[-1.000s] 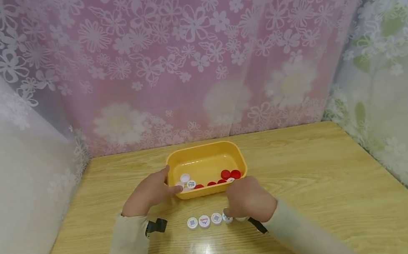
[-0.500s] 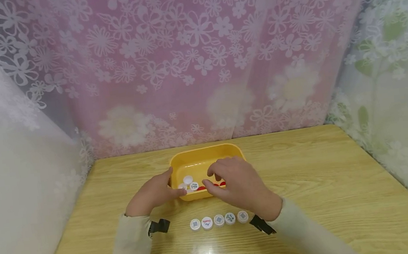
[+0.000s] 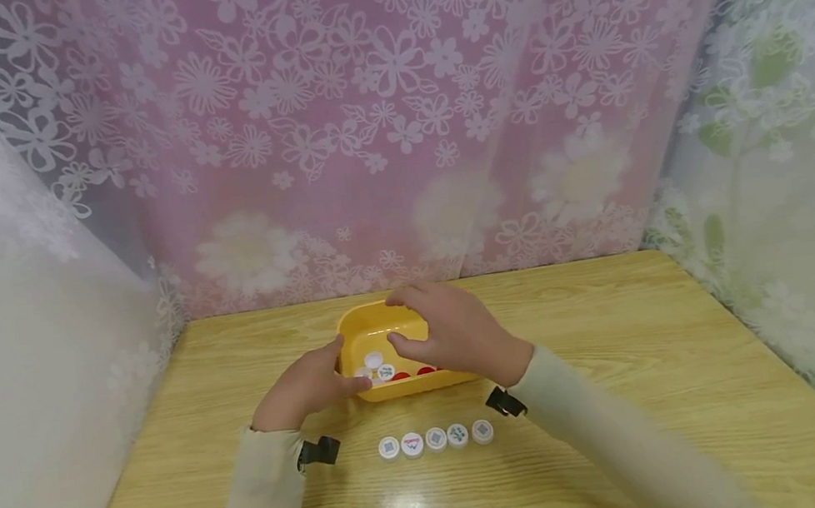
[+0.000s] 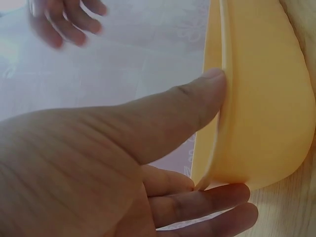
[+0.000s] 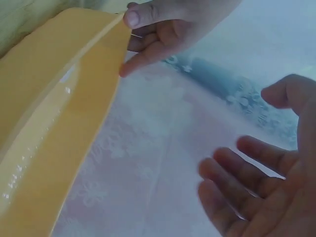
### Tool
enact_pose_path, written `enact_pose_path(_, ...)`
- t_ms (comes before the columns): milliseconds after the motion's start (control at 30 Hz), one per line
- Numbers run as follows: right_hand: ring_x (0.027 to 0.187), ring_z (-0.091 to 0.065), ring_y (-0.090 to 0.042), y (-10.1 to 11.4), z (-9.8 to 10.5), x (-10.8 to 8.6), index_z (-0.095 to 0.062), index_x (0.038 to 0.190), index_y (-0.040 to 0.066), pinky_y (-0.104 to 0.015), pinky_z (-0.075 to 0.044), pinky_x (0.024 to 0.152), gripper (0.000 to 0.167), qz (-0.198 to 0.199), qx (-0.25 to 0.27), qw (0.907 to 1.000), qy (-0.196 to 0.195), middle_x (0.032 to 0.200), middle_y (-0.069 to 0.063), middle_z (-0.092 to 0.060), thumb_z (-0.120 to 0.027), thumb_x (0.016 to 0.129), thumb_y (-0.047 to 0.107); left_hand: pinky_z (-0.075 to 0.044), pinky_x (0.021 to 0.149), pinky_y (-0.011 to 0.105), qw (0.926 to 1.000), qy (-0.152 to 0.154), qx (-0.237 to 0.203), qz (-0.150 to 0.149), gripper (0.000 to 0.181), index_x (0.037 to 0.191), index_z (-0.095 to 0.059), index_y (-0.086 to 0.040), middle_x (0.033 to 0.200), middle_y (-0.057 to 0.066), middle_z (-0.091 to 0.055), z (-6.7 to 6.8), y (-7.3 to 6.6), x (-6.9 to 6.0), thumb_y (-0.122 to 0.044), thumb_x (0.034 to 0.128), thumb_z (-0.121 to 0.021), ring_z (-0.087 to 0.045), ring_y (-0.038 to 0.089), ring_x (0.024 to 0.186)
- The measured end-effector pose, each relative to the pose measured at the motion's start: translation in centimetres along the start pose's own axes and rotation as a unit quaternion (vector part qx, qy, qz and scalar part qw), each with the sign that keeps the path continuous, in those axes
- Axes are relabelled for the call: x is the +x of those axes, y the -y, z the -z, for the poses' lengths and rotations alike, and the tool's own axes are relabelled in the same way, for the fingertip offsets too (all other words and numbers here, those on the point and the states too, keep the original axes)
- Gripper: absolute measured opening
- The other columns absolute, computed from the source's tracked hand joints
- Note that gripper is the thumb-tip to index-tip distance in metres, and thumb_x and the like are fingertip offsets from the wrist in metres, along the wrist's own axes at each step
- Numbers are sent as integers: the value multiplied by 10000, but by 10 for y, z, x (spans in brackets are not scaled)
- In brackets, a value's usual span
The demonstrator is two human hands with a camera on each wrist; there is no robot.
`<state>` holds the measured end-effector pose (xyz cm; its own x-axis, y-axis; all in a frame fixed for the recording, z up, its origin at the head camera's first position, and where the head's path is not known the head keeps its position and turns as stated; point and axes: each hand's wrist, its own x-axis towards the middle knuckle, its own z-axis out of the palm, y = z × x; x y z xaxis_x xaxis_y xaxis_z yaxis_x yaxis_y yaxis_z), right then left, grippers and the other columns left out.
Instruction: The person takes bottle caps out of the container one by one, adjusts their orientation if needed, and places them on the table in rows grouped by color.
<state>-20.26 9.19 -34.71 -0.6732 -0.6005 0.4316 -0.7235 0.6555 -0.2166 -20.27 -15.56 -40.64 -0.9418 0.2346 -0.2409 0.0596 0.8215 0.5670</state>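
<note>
A yellow plastic tub (image 3: 415,385) stands on the table. My left hand (image 3: 302,390) holds its left end; in the left wrist view the thumb (image 4: 210,91) lies on the rim and the other fingers reach around the end wall. Over the tub's right half hovers my right hand (image 3: 454,328), fingers bent loosely apart, nothing between them. Inside the tub are white bottle caps (image 3: 374,361) at the left and red bottle caps (image 3: 400,377) along the front wall; the right hand hides part of the inside. Several white bottle caps (image 3: 436,439) with printed tops form a row in front.
The wooden table (image 3: 255,506) has a pale wood grain. A pink flowered curtain (image 3: 337,170) hangs behind its back edge. White flowered cloth (image 3: 787,202) borders the right side, and pale cloth (image 3: 34,355) the left.
My right hand has left the right end of the cap row, where a white cap now shows uncovered, and has moved up over the tub. The left hand keeps its hold on the tub.
</note>
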Motion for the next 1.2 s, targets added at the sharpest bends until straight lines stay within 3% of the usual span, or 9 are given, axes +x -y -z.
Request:
enact_pose_path(100, 1020, -682, -147, -2, -9, 21, -671, 1300, 167, -336, -577, 822, 452, -180, -106, 9951, 962, 1242, 16, -705, -684, 948, 451, -413, 1115, 572, 10000, 0, 40, -20, 990, 1638, -232, -25, 1552, 158, -498, 0, 0, 0, -429, 921, -781, -525, 335, 1368)
enact_pose_path(200, 1012, -669, -154, -7, -22, 41, -666, 1329, 165, -349, -568, 872, 489, -223, -346, 9820, 1841, 1276, 0, -696, -673, 950, 475, -422, 1109, 570, 9999, 20, 17, -97, 986, 1636, -234, -20, 1540, 159, -512, -1, -1, 0, -428, 923, -779, -546, 326, 1345)
enact_pose_path(367, 932, -641, -147, -16, -55, 73, -684, 1290, 173, -357, -568, 842, 469, -144, -872, 9525, 2914, 1176, 15, -715, -748, 922, 456, -461, 1066, 541, 9998, 25, -146, -153, 951, 1632, -266, -35, 1455, 125, -594, 0, 4, -1, -412, 926, -781, -610, 269, 1231)
enact_pose_path(500, 867, -640, -129, -23, -76, 87, -705, 1240, 187, -330, -569, 834, 430, 1, -1225, 9264, 3559, 1082, 62, -721, -807, 898, 427, -461, 1065, 532, 9997, 34, -164, -190, 946, 1631, -275, -38, 1460, 118, -593, -1, 5, -1, -413, 926, -782, -606, 270, 1257)
enact_pose_path(700, 940, -661, -129, -25, -99, 98, -710, 1249, 252, -332, -556, 914, 341, 330, -1477, 8964, 4166, 1145, 97, -716, -792, 930, 343, -482, 1050, 514, 9992, -56, -281, -263, 899, 1616, -336, -66, 1437, 100, -610, -2, 3, 0, -399, 918, -794, -623, 261, 1233)
enact_pose_path(900, 773, -599, -137, -26, -127, 100, -737, 1142, 247, -284, -514, 763, 176, 542, -1943, 8723, 4455, 873, 98, -676, -716, 993, 337, -438, 1107, 535, 9996, -30, -189, -196, 968, 1637, -272, -67, 1531, 119, -528, -2, 2, -1, -444, 911, -789, -544, 317, 1363)
enact_pose_path(1000, 705, -553, -130, -23, -129, 96, -740, 1022, 240, -277, -481, 696, 122, 491, -1998, 8724, 4434, 787, 91, -640, -728, 981, 355, -421, 1121, 545, 9997, 11, -139, -204, 979, 1641, -254, -63, 1564, 135, -488, -3, 1, 1, -447, 914, -786, -505, 340, 1401)
enact_pose_path(1200, 664, -513, -127, -4, -111, 93, -733, 889, 200, -264, -449, 665, 179, 335, -1709, 8762, 4495, 727, 64, -595, -686, 1014, 319, -425, 1115, 553, 9996, 14, -211, -201, 987, 1639, -250, -53, 1559, 142, -492, -1, 3, 1, -447, 912, -789, -503, 350, 1399)
